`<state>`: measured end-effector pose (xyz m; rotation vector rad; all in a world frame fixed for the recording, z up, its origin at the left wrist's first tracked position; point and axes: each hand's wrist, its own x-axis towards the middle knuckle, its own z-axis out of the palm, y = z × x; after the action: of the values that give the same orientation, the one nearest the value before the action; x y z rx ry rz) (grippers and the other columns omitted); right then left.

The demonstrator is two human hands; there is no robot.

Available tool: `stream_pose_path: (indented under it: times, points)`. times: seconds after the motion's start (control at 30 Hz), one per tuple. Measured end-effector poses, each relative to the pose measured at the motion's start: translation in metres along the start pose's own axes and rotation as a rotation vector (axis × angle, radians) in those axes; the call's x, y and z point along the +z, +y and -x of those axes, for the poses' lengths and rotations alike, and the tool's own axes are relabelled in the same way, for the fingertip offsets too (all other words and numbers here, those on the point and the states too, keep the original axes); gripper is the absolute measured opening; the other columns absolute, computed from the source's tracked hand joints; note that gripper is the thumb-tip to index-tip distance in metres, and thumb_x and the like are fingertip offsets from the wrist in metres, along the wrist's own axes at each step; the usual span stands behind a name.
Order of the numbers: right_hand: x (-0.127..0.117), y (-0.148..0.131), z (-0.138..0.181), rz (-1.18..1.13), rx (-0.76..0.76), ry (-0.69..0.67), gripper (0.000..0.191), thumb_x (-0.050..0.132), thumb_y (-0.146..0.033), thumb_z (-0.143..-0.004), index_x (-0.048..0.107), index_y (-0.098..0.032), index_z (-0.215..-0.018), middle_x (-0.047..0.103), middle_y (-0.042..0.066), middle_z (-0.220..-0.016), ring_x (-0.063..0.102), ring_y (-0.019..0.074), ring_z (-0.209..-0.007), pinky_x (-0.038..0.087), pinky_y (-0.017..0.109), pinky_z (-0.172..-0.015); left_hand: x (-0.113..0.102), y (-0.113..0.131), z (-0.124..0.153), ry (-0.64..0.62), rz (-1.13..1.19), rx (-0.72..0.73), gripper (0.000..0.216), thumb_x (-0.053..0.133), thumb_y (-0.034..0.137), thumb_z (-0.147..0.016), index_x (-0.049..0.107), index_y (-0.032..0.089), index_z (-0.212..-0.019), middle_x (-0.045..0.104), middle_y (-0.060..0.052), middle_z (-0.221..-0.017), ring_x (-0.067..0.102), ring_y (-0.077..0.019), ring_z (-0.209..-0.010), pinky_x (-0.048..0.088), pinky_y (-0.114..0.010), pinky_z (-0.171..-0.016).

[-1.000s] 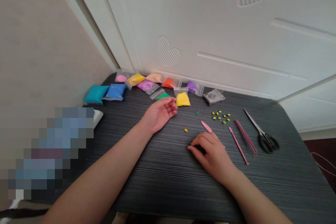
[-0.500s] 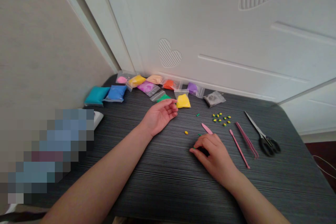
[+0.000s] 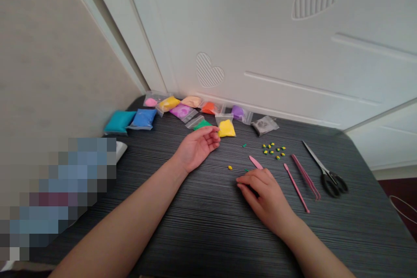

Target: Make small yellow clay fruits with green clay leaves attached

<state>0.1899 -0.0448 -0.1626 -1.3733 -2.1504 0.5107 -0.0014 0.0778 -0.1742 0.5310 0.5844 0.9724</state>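
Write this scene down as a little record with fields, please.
Left hand: open, fingers loosely curled, beside the green packet and yellow packet
Right hand: thumb and forefinger close together; too small to tell whether they hold anything
Between them: yellow bead
Other pieces: yellow-and-green beads, green bits
Tools: pink flat tool, partly hidden; pink stick; pink tweezers; black-handled scissors
Surface: dark table

a small yellow oval lies apart; green slivers nearby; yellow-green pieces clustered

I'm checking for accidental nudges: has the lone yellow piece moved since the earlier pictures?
No: the lone yellow piece shows no visible shift against the ribbed heart on the white panel.
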Motion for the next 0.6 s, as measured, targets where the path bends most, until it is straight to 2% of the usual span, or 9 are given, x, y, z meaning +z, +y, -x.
stream_pose_path:
  times: [0.07,0.23,0.33,0.47,0.6]
  points:
    - [-0.0005,-0.0006,0.0003,0.007,0.001,-0.008,0.018,0.048,-0.021,-0.084,0.058,-0.024,-0.098,0.063,0.004,-0.089,0.056,0.0164,-0.084,0.039,0.035,-0.079,0.0002,0.0,0.0002,0.0,-0.004,0.001,0.015,0.054,0.019,-0.077,0.064,0.009,-0.083,0.06,-0.005,-0.068,0.057,-0.0123,-0.068,0.045,-0.025,-0.067]
    - [0.0001,-0.0003,0.001,0.017,0.024,0.013,0.007,0.055,-0.028,-0.08,0.057,-0.022,-0.079,0.062,0.003,-0.081,0.055,0.0162,-0.079,0.039,0.035,-0.076,0.0008,0.0001,0.0005,0.001,-0.014,0.0,0.015,0.054,0.019,-0.077,0.065,0.009,-0.083,0.06,-0.005,-0.068,0.058,-0.0124,-0.068,0.045,-0.025,-0.067]
    - [-0.0004,0.0003,0.0011,0.017,0.017,0.027,0.006,0.054,-0.026,-0.081,0.057,-0.022,-0.084,0.062,0.003,-0.084,0.054,0.0158,-0.08,0.039,0.034,-0.076,0.0012,0.0003,0.0009,-0.001,-0.016,-0.003,0.016,0.054,0.019,-0.077,0.064,0.009,-0.083,0.06,-0.005,-0.068,0.057,-0.0126,-0.068,0.045,-0.025,-0.067]
    - [-0.0033,-0.0014,0.0003,0.018,0.013,-0.013,0.014,0.049,-0.023,-0.084,0.057,-0.024,-0.096,0.062,0.003,-0.089,0.054,0.0155,-0.084,0.037,0.035,-0.079,0.002,0.0005,0.001,-0.003,-0.019,-0.009,0.016,0.053,0.019,-0.077,0.064,0.009,-0.082,0.06,-0.005,-0.068,0.057,-0.0126,-0.068,0.045,-0.026,-0.067]
    - [-0.0043,-0.0042,0.0002,0.022,0.034,-0.04,0.009,0.047,-0.024,-0.085,0.055,-0.021,-0.081,0.061,0.003,-0.081,0.052,0.0153,-0.078,0.036,0.034,-0.076,0.0025,0.0006,0.0009,0.001,-0.021,-0.009,0.016,0.054,0.019,-0.076,0.065,0.01,-0.082,0.06,-0.005,-0.068,0.057,-0.0127,-0.068,0.045,-0.025,-0.066]
